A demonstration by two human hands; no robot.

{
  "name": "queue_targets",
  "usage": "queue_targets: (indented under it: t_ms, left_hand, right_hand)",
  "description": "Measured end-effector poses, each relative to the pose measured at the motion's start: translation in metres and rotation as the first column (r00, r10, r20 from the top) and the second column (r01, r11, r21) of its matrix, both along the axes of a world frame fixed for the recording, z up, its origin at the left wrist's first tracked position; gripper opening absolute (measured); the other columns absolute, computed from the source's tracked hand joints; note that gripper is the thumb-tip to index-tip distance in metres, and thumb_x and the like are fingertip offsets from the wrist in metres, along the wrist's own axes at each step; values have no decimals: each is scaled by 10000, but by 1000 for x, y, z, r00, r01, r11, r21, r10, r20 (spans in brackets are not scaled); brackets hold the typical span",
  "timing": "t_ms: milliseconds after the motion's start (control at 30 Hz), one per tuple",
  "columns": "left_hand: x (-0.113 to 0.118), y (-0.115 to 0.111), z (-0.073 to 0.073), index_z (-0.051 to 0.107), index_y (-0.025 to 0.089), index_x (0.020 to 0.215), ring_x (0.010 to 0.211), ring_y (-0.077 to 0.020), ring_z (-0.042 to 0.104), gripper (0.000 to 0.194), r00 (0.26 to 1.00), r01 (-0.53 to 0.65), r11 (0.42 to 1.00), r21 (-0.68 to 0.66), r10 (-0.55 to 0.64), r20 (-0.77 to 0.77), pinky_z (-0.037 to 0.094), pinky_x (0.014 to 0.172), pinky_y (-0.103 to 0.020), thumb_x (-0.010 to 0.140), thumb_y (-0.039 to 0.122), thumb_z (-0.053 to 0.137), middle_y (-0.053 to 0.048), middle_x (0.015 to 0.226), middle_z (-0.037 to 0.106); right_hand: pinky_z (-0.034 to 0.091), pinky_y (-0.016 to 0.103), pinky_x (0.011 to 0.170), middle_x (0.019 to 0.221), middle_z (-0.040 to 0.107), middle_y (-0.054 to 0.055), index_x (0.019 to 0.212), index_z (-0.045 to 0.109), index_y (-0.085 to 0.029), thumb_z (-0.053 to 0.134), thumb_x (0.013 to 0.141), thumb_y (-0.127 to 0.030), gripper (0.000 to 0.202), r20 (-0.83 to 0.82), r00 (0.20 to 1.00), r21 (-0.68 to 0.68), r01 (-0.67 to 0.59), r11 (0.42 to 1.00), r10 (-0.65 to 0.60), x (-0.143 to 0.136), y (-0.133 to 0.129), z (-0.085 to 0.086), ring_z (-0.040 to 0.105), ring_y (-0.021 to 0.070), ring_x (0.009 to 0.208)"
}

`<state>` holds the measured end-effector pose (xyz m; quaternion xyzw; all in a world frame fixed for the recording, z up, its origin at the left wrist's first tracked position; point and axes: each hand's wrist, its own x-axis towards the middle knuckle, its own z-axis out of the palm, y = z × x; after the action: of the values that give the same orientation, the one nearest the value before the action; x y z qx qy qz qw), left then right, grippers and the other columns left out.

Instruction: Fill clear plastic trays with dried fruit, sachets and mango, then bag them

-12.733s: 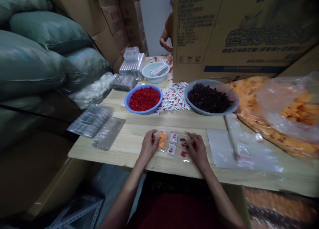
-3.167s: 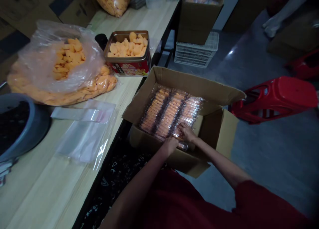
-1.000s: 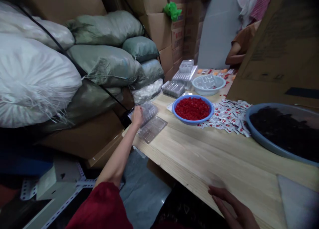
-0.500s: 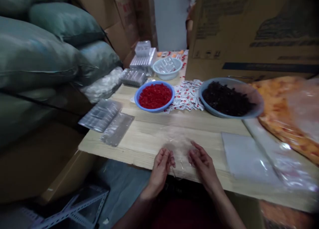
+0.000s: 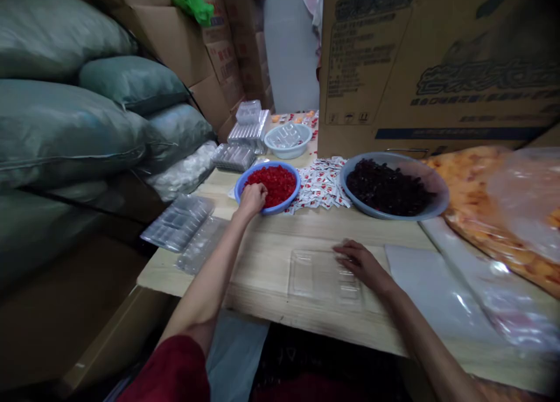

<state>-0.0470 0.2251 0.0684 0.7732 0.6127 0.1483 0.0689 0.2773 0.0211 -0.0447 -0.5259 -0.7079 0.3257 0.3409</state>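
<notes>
"Red bits (image 5: 280, 183): what changed?"
"Left hand (image 5: 252, 201) has moved from tray (image 5: 321, 279) to their bowl (image 5: 283, 207); can't tell if it's closed on any. Work seems shifted to the bits."
"Right hand (image 5: 365, 265)?"
"At the tray's far edge, on the table (image 5: 262, 262); grip unclear."
"Counts?"
"One tray between the arms; three bowls, with dark bowl (image 5: 438, 183) and pale bowl (image 5: 289, 153)."

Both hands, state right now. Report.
Left hand: fingers curled in at the red pieces; cannot tell if any are held.
Right hand: fingers extended over the clear tray; cannot tell if they grip it.
</notes>
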Motion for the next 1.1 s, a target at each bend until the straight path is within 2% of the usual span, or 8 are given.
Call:
queue_targets:
  t_ms: [167,333,467,567,633,767,900,1100]
  left_hand:
    - [4,41,-26,631,177,670,932,-309,656,100,999,-25,994,-104,21,-47,484,822,-362,710,175,723,-137,841,716]
    - [-14,41,-34,587,196,684,732,-212,621,167,994,19,999,-50,-14,104,456,726,-302,766,259,718,-29,700,655]
    - [-20,38,-37,585,177,829,704,-149,573,125,929,-46,992,115,0,369,456,754,-279,834,272,666,20,751,623]
    - [-19,35,-36,588,177,1025,732,-142,604,222,862,-82,986,144,-3,507,483,798,-296,824,225,669,46,755,633]
    - [-15,27,-33,564,177,1109,747,-143,639,283,811,-91,987,132,-4,585,509,805,-311,842,219,645,45,768,655]
    - [7,-21,-25,568,180,1110,760,-144,675,288,712,-45,994,95,-35,701,545,758,-292,868,321,638,1,843,693]
    - [53,-97,-23,656,212,1047,890,-171,667,179,678,212,975,60,-191,709,529,784,-288,903,309,613,-42,970,702]
    - [126,-176,-56,656,215,1096,895,-168,636,182,679,503,864,-20,-381,628,516,814,-308,944,202,556,-55,995,680]
  right_hand:
    - [461,465,1030,1190,645,126,1180,721,-230,623,909,-357,315,49,990,75,125,989,-129,6,-16,5,578,281,1165]
    - [503,446,979,1194,680,96,1141,716,-259,565,951,-367,266,36,961,89,270,959,-274,33,-28,54,623,266,1125]
    - [545,362,852,1073,732,82,1081,714,-217,544,954,-333,242,29,844,217,518,827,-536,80,21,95,685,233,955]
    - [535,315,845,1022,748,83,1030,733,-186,570,913,-213,202,437,694,117,586,802,-572,109,81,102,694,218,938]
    - [530,320,850,970,753,101,944,750,-173,630,849,-146,155,528,644,69,617,784,-553,116,116,95,699,236,935]
    - [523,358,854,1007,728,177,943,731,-118,724,742,-82,204,583,589,37,669,742,-560,110,156,73,683,284,971]
    - [507,380,844,1007,713,201,958,710,-101,663,803,-90,163,568,577,28,699,715,-587,112,161,63,665,262,935]
    - [511,306,793,910,722,102,924,695,-153,597,851,-149,122,387,643,89,687,721,-661,132,137,77,652,195,830]
